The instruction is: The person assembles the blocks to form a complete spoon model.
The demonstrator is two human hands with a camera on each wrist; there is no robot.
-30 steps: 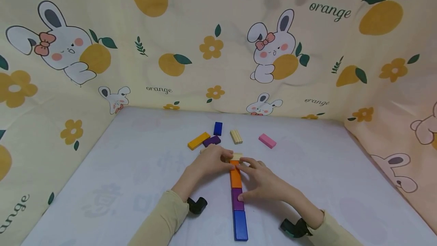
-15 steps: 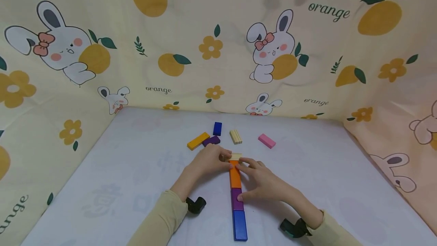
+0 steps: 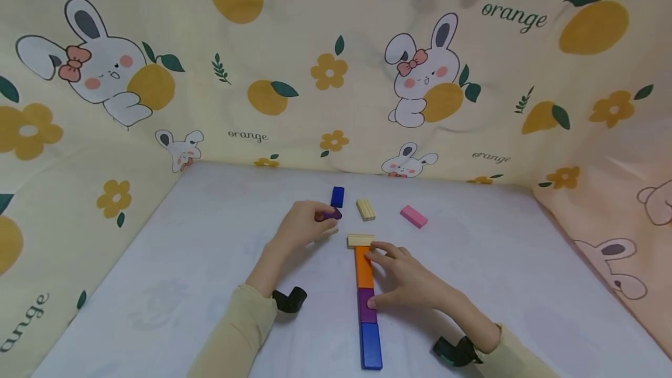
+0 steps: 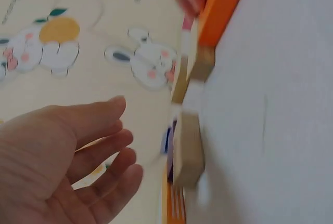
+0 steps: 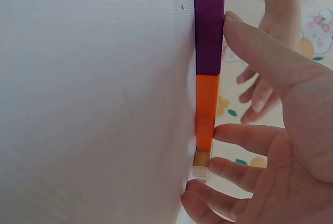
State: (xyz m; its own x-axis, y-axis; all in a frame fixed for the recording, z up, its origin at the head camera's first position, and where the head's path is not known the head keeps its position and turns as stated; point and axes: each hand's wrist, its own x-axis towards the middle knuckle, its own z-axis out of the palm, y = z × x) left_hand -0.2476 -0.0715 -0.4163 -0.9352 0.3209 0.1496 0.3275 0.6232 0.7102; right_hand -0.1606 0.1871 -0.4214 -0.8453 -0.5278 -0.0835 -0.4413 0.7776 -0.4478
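Note:
A straight row lies on the table: a blue block [image 3: 371, 346], a purple block [image 3: 367, 306], an orange block [image 3: 364, 268], with a plain wooden block [image 3: 359, 242] crosswise at the far end. My right hand [image 3: 406, 279] rests along the row's right side, thumb at the purple block and fingertips by the orange and wooden ones. My left hand [image 3: 296, 227] hovers over loose blocks, overlapping a second purple block [image 3: 332, 214]. In the left wrist view its fingers are loosely bent with nothing between them, beside another wooden block [image 4: 188, 154].
Behind the row lie a dark blue block [image 3: 338, 196], a grooved wooden block [image 3: 365, 209] and a pink block [image 3: 413, 216]. A yellow-orange block [image 4: 176, 203] shows in the left wrist view, hidden behind my left hand in the head view. A printed cloth [image 3: 294, 150] stands behind the table.
My left hand has left the crosswise wooden block and moved left and away from me to the loose blocks. My right hand stays at the row.

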